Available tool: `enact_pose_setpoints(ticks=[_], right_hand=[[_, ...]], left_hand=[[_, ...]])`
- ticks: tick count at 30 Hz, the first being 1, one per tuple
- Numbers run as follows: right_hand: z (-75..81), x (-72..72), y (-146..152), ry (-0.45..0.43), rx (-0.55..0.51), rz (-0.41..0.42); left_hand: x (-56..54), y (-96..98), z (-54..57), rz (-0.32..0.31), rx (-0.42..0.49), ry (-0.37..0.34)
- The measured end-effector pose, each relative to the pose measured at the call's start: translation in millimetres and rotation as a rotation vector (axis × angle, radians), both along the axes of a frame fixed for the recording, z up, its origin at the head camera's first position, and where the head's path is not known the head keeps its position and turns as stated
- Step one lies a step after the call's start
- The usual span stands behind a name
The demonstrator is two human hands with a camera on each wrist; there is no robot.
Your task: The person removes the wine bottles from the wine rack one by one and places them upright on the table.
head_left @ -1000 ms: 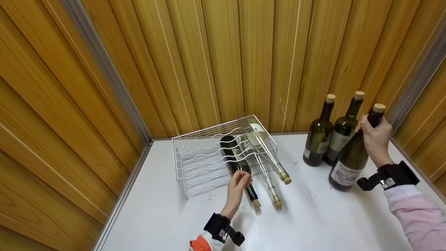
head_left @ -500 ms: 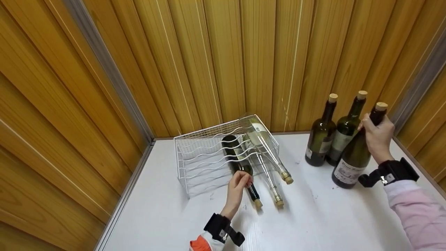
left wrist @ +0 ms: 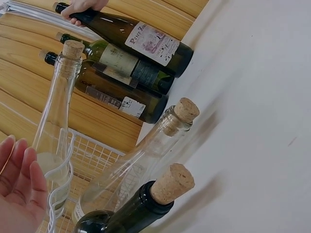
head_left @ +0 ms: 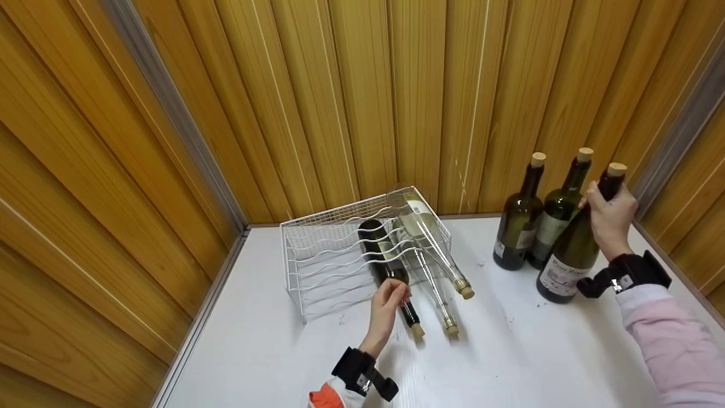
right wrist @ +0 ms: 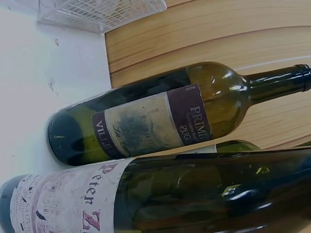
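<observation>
My right hand [head_left: 613, 220] grips the dark neck of a corked wine bottle [head_left: 571, 262] with a pale label, held nearly upright at the right. Beside it stand two other corked green wine bottles, the left one [head_left: 517, 229] with a brown-and-cream label and the other [head_left: 551, 229] partly hidden behind the gripped bottle. My left hand [head_left: 386, 309], its fingers loosely bent, hovers by a dark wine bottle [head_left: 374, 243] lying in a white wire rack [head_left: 323, 260]. In the left wrist view these fingers [left wrist: 24, 170] hold nothing.
Two clear corked bottles lie in the rack's right part, one [head_left: 439, 249] higher and one [head_left: 433, 289] lower, their necks sticking out forward. Wood-patterned walls [head_left: 362, 113] enclose the white table [head_left: 481, 362] at the back and sides.
My right hand and the gripped bottle have shifted slightly up and away in the head view. The left hand and the rack look unmoved.
</observation>
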State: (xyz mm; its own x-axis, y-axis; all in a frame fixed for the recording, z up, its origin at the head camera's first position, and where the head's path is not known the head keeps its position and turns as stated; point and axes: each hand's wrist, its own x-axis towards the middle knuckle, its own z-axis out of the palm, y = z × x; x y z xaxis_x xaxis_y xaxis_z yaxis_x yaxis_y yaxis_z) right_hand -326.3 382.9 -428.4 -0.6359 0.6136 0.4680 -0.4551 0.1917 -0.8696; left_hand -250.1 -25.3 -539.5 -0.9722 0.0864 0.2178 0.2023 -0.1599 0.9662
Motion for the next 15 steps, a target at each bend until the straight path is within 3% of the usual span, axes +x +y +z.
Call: enact_pose_setpoints(ticks=[15], right_hand=[[-2.4,-7.0,5.9,-0.005,0.086,-0.034]], left_hand=[[0.0,-0.4,-1.9,-0.002,0.016,0.006]])
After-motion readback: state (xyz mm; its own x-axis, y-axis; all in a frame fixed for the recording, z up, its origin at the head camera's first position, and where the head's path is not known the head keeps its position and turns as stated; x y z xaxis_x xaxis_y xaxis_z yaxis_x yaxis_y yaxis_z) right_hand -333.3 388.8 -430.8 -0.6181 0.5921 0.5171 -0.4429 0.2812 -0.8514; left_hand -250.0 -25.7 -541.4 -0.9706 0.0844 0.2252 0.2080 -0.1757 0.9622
